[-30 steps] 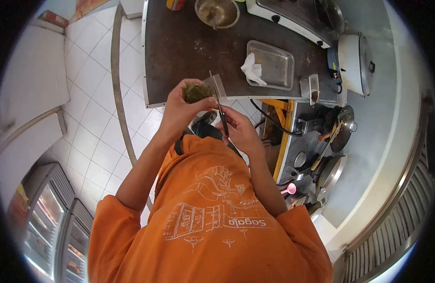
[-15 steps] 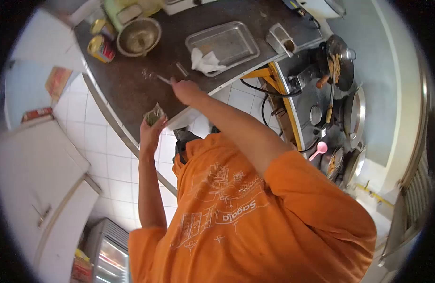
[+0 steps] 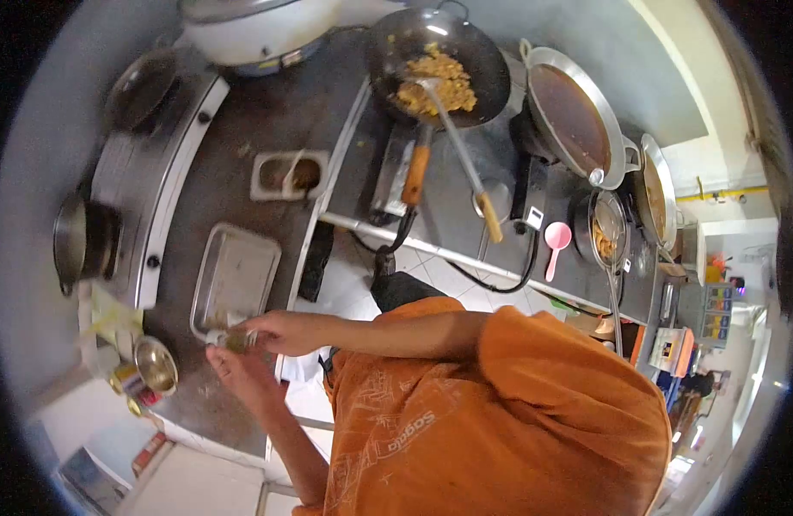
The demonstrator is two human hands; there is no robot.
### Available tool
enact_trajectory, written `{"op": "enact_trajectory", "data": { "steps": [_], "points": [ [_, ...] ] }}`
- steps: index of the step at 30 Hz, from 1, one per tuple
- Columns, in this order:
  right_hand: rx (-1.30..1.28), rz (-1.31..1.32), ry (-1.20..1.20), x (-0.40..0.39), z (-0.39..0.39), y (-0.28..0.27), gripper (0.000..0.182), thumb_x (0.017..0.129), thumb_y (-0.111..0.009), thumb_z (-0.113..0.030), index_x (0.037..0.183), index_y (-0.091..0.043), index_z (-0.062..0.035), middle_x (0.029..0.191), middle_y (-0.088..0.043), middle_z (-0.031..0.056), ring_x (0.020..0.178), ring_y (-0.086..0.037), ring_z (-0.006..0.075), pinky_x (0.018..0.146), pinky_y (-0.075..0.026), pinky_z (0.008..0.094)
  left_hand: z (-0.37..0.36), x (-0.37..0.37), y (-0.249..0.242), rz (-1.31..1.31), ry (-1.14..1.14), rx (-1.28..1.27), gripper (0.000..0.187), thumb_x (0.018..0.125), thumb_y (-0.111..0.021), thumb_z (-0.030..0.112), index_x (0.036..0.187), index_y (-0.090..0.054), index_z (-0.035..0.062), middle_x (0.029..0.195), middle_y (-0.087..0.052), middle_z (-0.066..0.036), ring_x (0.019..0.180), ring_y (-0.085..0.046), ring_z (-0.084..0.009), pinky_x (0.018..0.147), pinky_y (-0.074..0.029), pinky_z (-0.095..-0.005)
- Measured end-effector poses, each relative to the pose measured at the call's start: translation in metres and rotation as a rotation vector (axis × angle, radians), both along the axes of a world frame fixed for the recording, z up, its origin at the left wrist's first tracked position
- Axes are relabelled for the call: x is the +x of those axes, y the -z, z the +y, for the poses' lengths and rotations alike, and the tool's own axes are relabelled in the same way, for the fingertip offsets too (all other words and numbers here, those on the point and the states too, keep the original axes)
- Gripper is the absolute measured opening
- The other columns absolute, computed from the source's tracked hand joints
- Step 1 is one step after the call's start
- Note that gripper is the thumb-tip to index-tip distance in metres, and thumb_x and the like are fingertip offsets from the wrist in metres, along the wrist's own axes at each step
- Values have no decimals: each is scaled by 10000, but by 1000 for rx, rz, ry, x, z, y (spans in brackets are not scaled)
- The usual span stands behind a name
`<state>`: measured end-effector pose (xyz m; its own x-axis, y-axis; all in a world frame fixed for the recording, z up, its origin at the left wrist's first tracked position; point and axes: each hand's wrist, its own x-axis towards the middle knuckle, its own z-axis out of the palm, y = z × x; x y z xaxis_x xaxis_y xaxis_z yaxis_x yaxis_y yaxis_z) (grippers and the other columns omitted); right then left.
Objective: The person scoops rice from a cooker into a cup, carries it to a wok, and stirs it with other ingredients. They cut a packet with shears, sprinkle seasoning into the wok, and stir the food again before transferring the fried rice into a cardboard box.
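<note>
The packet (image 3: 236, 340) looks olive green. The shirt (image 3: 517, 396) is orange with white print, the spoon (image 3: 556, 237) pink, the liquid (image 3: 570, 116) brown.

You see a broad pan (image 3: 573, 116) of brown liquid just right of the dark wok (image 3: 491, 77) and a white pot (image 3: 259, 34) to its left; a pink scoop (image 3: 557, 236) lies below and right of the wok.

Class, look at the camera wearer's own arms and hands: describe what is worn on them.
The left hand and right hand are ungloved, with bare forearms. The right arm's orange sleeve is short and loose, part of an orange shirt with white print. Blur hides whether any rings are worn.
</note>
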<state>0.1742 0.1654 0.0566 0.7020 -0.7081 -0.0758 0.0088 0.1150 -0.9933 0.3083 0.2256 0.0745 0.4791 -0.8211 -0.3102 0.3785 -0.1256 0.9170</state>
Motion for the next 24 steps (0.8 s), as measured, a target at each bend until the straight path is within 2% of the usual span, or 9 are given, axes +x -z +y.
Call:
{"op": "enact_trajectory", "data": {
  "steps": [1, 3, 4, 6, 7, 11, 14, 19, 24],
  "points": [
    [-34, -44, 108, -47, -13, -26, 456, 862, -648, -77, 1308, -568, -26, 1246, -634, 151, 1103, -625, 251, 911, -506, 349, -28, -45, -13, -233, 86, 126, 230, 1015, -535, 215, 1147, -495, 31, 1113, -581, -110, 974, -601, -208, 771, -547, -324],
    [-163, -53, 381, -136, -39, -57, 403, 881, -645, -86, 1273, -597, -11, 1288, -620, 132, 1095, -620, 210, 901, -519, 319, -73, -128, -10, -85, 256, -282, 129, 948, -612, 58, 971, -491, 23, 1064, -603, -113, 967, -616, -189, 806, -557, -323],
    [-266, -20, 541, -173, -52, -60, 352, 890, -637, -80, 1232, -625, 5, 1292, -617, 131, 1090, -618, 195, 896, -524, 305, -95, -171, -19, 0, 280, -320, 125, 927, -621, 19, 972, -504, 20, 1078, -609, -114, 976, -616, -181, 811, -555, -319],
    [206, -362, 854, -237, -68, -74, 249, 905, -624, -83, 1121, -676, 30, 1238, -645, 140, 1041, -637, 183, 877, -531, 300, -127, -257, -35, -68, 385, -338, 134, 907, -623, -29, 997, -538, 22, 1127, -621, -125, 1003, -612, -172, 812, -542, -306],
    [114, -101, 982, -276, -76, -94, 187, 919, -609, -88, 1041, -702, 19, 1151, -681, 136, 973, -658, 175, 874, -537, 314, -138, -288, -57, -87, 564, -268, 159, 909, -623, -27, 1042, -556, 28, 1174, -604, -119, 1026, -598, -161, 834, -515, -277],
    [59, -345, 1414, -396, -115, -107, 150, 872, -669, -36, 1003, -646, 32, 925, -685, 128, 829, -698, 229, 688, -626, 360, -131, -371, -32, 98, 879, -132, 336, 935, -654, 122, 1218, -506, 18, 1256, -500, -79, 1158, -495, -144, 939, -433, -270],
    [136, -185, 1376, -469, -150, -112, 180, 862, -654, 29, 1033, -607, 57, 896, -658, 129, 798, -694, 248, 674, -647, 375, -111, -407, 4, 190, 1012, 430, 386, 953, -607, 148, 1290, -441, 58, 1255, -544, -108, 1091, -558, -191, 921, -465, -330],
    [-177, 613, 1087, -517, -216, -123, 230, 848, -743, -80, 1000, -636, 56, 889, -680, 110, 659, -642, 138, 546, -552, 276, -123, -402, -8, 654, 1072, 529, 428, 964, -591, 179, 1325, -373, 106, 1079, -529, -55, 863, -562, -176, 711, -511, -335],
    [-293, 1222, 825, -513, -263, -156, 268, 805, -778, -153, 1006, -667, -15, 755, -658, 150, 648, -659, 168, 588, -514, 362, -189, -335, -89, 778, 957, 609, 223, 976, -560, 190, 1187, -513, 138, 806, -446, 24, 616, -449, -78, 459, -416, -234]
  ]
}}
